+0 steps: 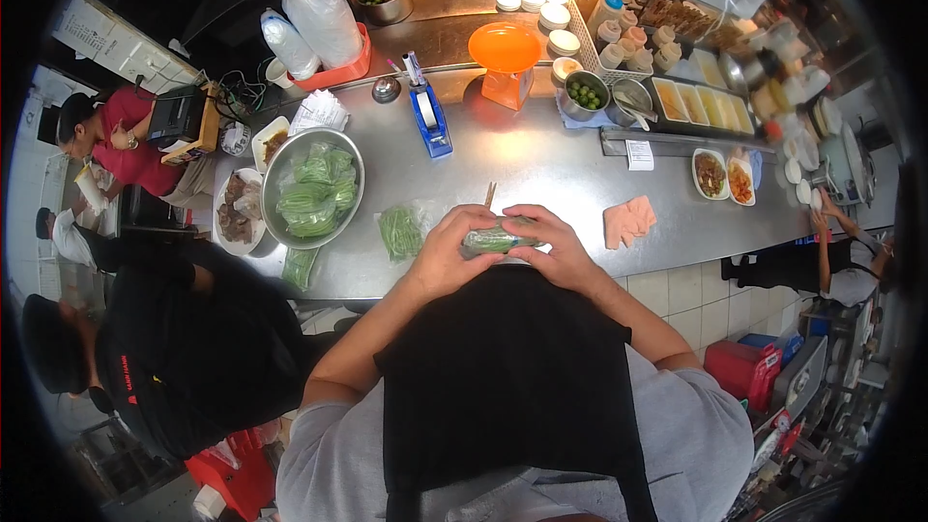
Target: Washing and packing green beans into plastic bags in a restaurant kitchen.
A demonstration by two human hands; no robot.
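Observation:
My left hand [453,250] and my right hand [554,246] grip the two ends of a rolled plastic bag of green vegetables [496,238], close to my apron at the counter's near edge. Just beyond my fingers, a thin brown utensil [491,193] points away from me. A flat clear bag of cut green vegetables [401,233] lies left of my hands. Farther left, a steel bowl [356,214] holds several bagged green bundles, with another bagged bundle [299,268] by its near side.
A blue tape dispenser [433,123] and an orange scale [505,61] stand beyond my hands. An orange cloth [628,222] lies right. Dishes of food [710,172] and sauce bottles [607,11] are farther right. A co-worker in black [196,348] stands close at left, beside a meat plate [239,243].

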